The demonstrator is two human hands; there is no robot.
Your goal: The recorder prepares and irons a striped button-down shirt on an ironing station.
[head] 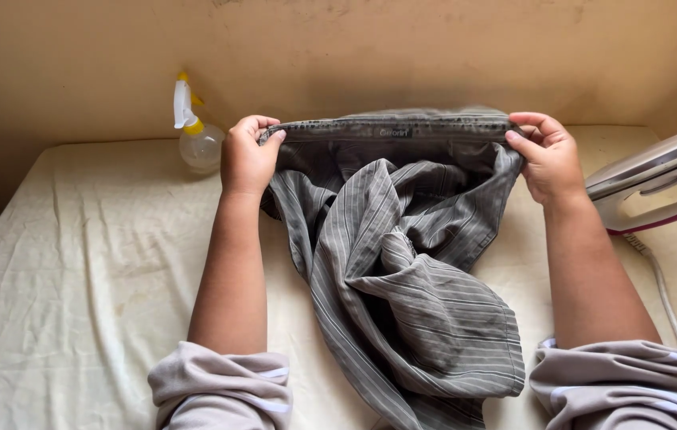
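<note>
Striped grey trousers pinched between both hands, spray bottle beside.

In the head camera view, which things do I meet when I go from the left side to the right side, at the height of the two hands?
spray bottle → left hand → grey striped garment, its waistband stretched between both hands → right hand → clothes iron. All are over a cream sheet.

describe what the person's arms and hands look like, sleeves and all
Both forearms are bare. The left hand and right hand wear no gloves, rings or watch that I can see. Pale greyish-pink sleeves with thin white stripes are bunched up near the elbows.
</note>
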